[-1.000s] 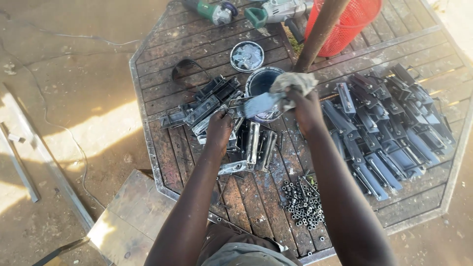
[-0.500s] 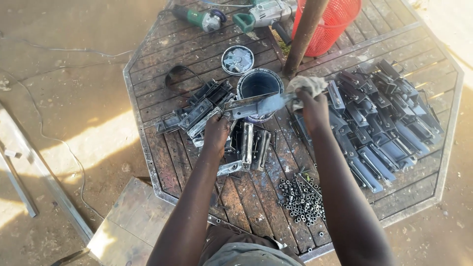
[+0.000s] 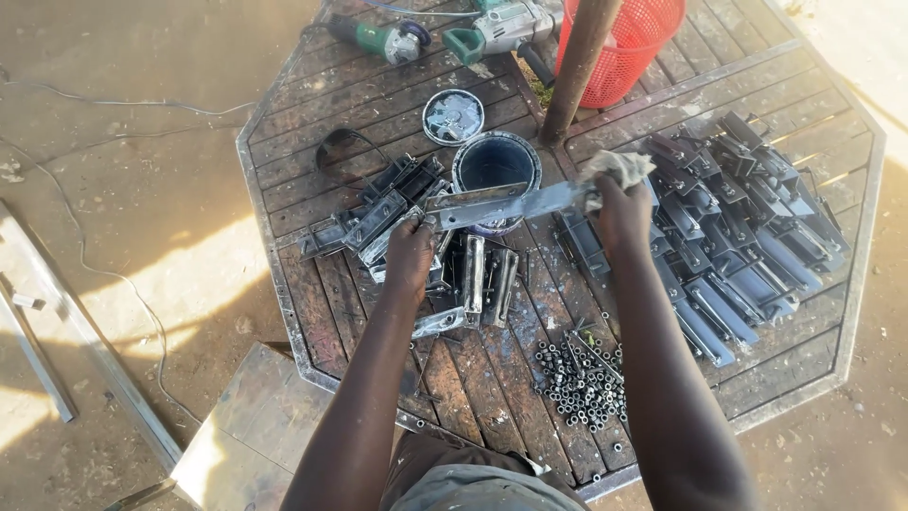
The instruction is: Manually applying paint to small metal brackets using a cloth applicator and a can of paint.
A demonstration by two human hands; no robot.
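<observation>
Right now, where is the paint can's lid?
In the head view the round lid lies flat on the slatted table, just up and left of the open can, below the green grinder.

Outdoor yard, bare dirt ground (image 3: 142,170) across the left of the frame, low sunlight patching it, octagonal slatted metal table (image 3: 312,123) filling the centre, rusty post (image 3: 577,66) rising at top, metal bars (image 3: 38,350) lying lower left

Both arms stretched forward, near parallel. Left hand (image 3: 410,254) fingers curled in a grip, knuckles up. Right hand (image 3: 621,210) fisted, further forward.
</observation>
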